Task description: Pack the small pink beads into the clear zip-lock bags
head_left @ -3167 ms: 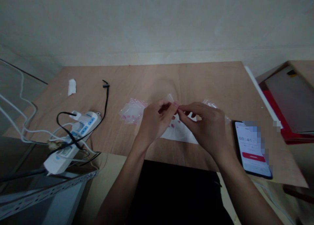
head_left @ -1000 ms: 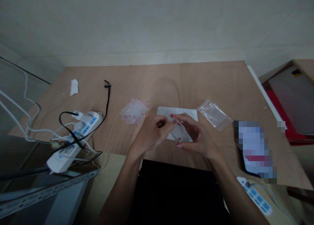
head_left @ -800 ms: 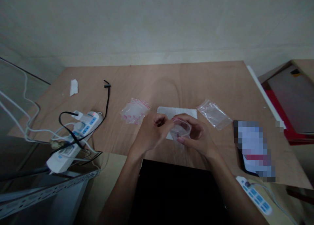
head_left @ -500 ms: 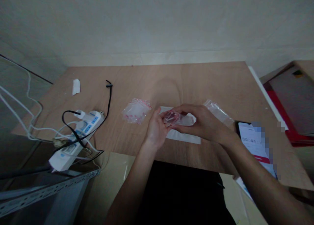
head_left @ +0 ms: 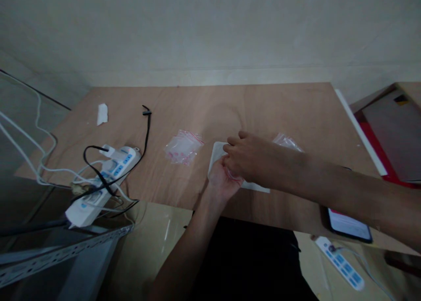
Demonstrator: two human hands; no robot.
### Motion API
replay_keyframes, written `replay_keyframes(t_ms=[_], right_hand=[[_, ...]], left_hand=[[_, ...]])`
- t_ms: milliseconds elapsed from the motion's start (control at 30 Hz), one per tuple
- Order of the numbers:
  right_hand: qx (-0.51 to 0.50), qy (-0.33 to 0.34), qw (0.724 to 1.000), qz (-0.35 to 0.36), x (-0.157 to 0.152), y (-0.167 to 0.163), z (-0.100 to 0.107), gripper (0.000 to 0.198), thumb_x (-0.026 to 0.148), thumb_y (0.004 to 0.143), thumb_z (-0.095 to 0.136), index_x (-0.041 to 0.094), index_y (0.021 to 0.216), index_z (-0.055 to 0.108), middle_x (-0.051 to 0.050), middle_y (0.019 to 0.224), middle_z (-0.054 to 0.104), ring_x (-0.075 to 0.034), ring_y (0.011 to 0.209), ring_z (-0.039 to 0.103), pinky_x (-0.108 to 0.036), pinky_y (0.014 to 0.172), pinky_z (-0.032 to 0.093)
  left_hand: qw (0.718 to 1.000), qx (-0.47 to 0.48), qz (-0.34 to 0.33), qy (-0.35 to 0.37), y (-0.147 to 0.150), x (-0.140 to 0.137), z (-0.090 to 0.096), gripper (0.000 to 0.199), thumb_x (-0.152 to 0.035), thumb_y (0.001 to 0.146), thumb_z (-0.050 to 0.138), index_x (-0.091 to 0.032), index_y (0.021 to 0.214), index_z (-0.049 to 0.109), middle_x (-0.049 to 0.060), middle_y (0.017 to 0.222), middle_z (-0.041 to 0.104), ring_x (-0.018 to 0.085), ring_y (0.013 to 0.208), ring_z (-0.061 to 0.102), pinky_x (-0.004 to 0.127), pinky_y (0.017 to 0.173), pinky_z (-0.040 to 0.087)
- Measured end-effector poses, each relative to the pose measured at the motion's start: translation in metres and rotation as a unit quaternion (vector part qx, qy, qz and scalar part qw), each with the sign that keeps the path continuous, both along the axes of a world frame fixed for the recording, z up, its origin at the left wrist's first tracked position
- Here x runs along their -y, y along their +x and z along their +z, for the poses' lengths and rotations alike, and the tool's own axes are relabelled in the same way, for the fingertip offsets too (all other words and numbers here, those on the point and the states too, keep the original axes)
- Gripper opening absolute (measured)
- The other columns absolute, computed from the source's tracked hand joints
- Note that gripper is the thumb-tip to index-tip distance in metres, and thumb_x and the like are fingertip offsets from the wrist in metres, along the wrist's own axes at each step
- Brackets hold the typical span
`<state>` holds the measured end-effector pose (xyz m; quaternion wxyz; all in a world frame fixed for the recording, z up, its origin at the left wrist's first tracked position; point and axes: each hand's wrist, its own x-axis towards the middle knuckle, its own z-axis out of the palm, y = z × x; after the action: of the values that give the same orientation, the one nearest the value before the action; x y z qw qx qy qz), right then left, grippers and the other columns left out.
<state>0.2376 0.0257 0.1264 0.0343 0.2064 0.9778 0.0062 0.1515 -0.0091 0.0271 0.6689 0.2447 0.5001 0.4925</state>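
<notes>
Palm up above a white sheet (head_left: 217, 151), my left hand (head_left: 222, 178) cradles a clear plastic bag (head_left: 234, 175) with a pinkish line. Only a small part of that bag shows at the palm. My right hand (head_left: 245, 156) crosses over from the right, its fingers curled down at the left hand's fingers. What the right fingertips grip, if anything, is hidden behind the hand. To the left lies a pile of small clear zip bags (head_left: 184, 147) with red seal lines. Another clear bag (head_left: 287, 141) shows partly behind the right forearm.
A white power strip (head_left: 105, 185) with tangled cables lies at the table's left. A phone (head_left: 350, 225) lies under the right forearm. A white scrap (head_left: 102, 114) sits far left. Below the table at right is another power strip (head_left: 340, 263).
My right hand has moved left over my left hand, and its forearm now covers much of the phone. The bag, earlier stretched between both hands, is mostly hidden.
</notes>
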Motion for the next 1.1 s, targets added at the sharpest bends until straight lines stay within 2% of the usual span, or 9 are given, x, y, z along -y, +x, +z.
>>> replay_keyframes(t_ms=[167,267,333,500,600,700,800,900,1100], right_hand=[[-0.047,0.007,0.998,-0.029,-0.014,0.03,0.015,0.013,0.016,0.07,0.08,0.021,0.078,0.072,-0.006,0.084,0.07,-0.025,0.085,0.063,-0.036,0.073,0.045],[-0.095,0.031,0.989,-0.111,-0.026,0.074,0.01,0.041,0.03,0.072,0.08,0.021,0.111,0.07,-0.01,0.099,0.069,-0.029,0.094,0.063,-0.04,0.079,0.049],[-0.184,0.049,0.958,-0.213,-0.03,0.105,-0.008,0.048,0.042,0.079,0.073,0.018,0.12,0.067,-0.013,0.1,0.068,-0.028,0.094,0.064,-0.039,0.077,0.05],[-0.233,0.085,0.849,-0.466,-0.015,0.14,-0.087,0.066,0.053,0.093,0.045,0.0,0.128,0.059,-0.028,0.111,0.064,-0.037,0.105,0.062,-0.051,0.09,0.049],[-0.219,0.049,0.843,-0.488,-0.001,0.129,-0.129,0.072,0.049,0.096,0.032,-0.008,0.139,0.042,-0.035,0.133,0.053,-0.042,0.126,0.051,-0.056,0.1,0.044],[-0.192,0.025,0.846,-0.497,0.009,0.116,-0.151,0.077,0.051,0.096,0.031,-0.007,0.146,0.032,-0.033,0.15,0.037,-0.041,0.143,0.032,-0.06,0.111,0.031],[-0.173,0.01,0.842,-0.51,0.013,0.113,-0.156,0.08,0.056,0.096,0.028,-0.002,0.151,0.024,-0.028,0.157,0.026,-0.038,0.148,0.02,-0.06,0.117,0.021],[-0.177,0.0,0.838,-0.516,0.013,0.113,-0.154,0.083,0.059,0.096,0.025,-0.003,0.151,0.023,-0.028,0.156,0.026,-0.038,0.148,0.019,-0.059,0.117,0.02],[-0.209,-0.009,0.828,-0.519,0.014,0.112,-0.149,0.087,0.059,0.096,0.025,-0.008,0.151,0.016,-0.032,0.155,0.025,-0.039,0.149,0.016,-0.059,0.118,0.02]], left_hand=[[1.0,-0.026,0.001,0.013,0.0,-0.005,0.003,0.037,-0.017,0.094,0.028,-0.021,0.057,0.035,0.001,0.055,0.044,0.012,0.057,0.055,0.028,0.062,0.051],[0.995,-0.095,-0.006,0.032,-0.005,-0.009,-0.002,0.042,-0.028,0.097,0.027,-0.024,0.055,0.026,-0.005,0.048,0.026,0.011,0.042,0.034,0.027,0.048,0.041],[0.984,-0.169,-0.003,0.052,-0.008,-0.012,-0.007,0.045,-0.038,0.098,0.026,-0.025,0.055,0.024,-0.006,0.047,0.021,0.011,0.04,0.026,0.027,0.047,0.035],[0.912,-0.382,-0.02,0.15,-0.002,-0.021,-0.016,0.037,-0.039,0.095,0.042,-0.024,0.061,0.039,0.0,0.058,0.042,0.019,0.065,0.052,0.033,0.07,0.041],[0.855,-0.473,-0.063,0.202,0.005,-0.026,-0.025,0.027,-0.036,0.093,0.048,-0.022,0.069,0.045,0.005,0.072,0.055,0.024,0.082,0.058,0.038,0.083,0.041],[0.804,-0.538,-0.099,0.234,0.009,-0.028,-0.036,0.023,-0.033,0.094,0.046,-0.02,0.075,0.05,0.011,0.085,0.062,0.027,0.092,0.059,0.041,0.089,0.041],[0.761,-0.583,-0.124,0.257,0.008,-0.028,-0.044,0.023,-0.032,0.095,0.044,-0.019,0.079,0.054,0.014,0.09,0.064,0.028,0.094,0.058,0.042,0.09,0.042],[0.729,-0.614,-0.136,0.272,0.006,-0.027,-0.045,0.027,-0.032,0.096,0.04,-0.017,0.081,0.057,0.015,0.091,0.065,0.029,0.094,0.058,0.042,0.088,0.042],[0.691,-0.649,-0.137,0.287,0.004,-0.028,-0.043,0.036,-0.034,0.099,0.034,-0.017,0.08,0.06,0.014,0.087,0.066,0.027,0.088,0.059,0.04,0.083,0.044]])
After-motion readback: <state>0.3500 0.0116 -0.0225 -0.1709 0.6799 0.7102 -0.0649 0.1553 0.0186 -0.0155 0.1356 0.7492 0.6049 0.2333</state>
